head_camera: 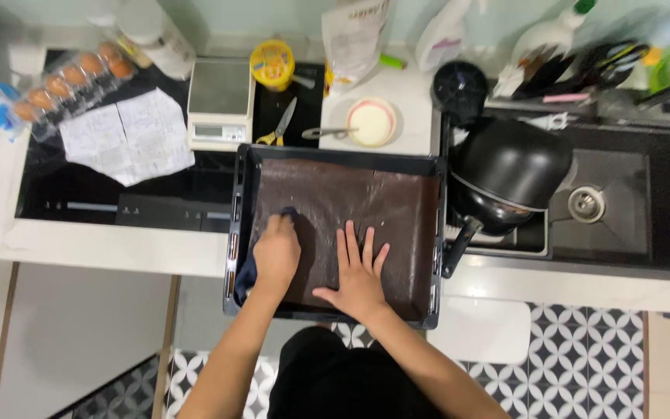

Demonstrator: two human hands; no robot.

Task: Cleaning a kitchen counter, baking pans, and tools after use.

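Left hand (276,254) grips a dark cloth (246,273) on the brown liner (350,198); right hand (358,273) lies open, flat beside it, inside the black tray (243,178).

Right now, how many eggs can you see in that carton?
6 brown eggs show in the clear carton at the counter's far left, lined diagonally; glare and blur may hide more.

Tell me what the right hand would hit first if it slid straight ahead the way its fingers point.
The right hand lies flat on the brown liner, fingers pointing away. It would probably meet the black baking tray's far rim first.
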